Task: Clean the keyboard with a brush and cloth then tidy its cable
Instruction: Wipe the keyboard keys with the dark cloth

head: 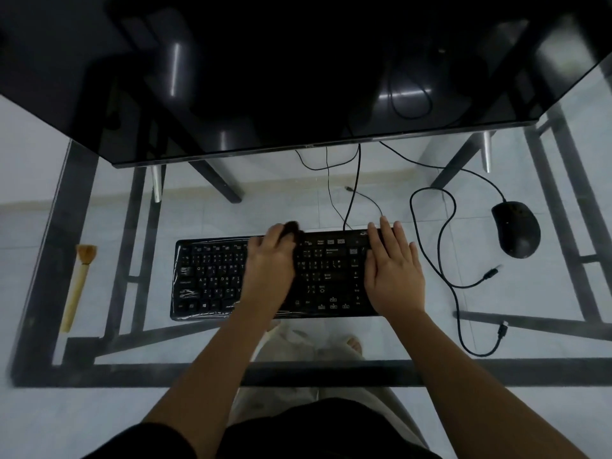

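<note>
A black keyboard [212, 276] under a clear plastic skin lies on the glass desk [331, 372]. My left hand [271, 260] holds a dark cloth [293, 228] against the keyboard's upper middle, fingers curled round it. My right hand [394, 266] lies flat on the keyboard's right end, fingers straight. The keyboard's cable [352, 197] runs from its top edge up behind the monitor. A wooden brush [79, 283] lies on the desk far to the left, untouched.
A large dark monitor [298, 77] fills the back of the desk. A black mouse [516, 228] sits at the right, its cable [443, 246] looping across the glass. A loose cable with plugs [490, 274] lies near the front right. My legs show beneath the glass.
</note>
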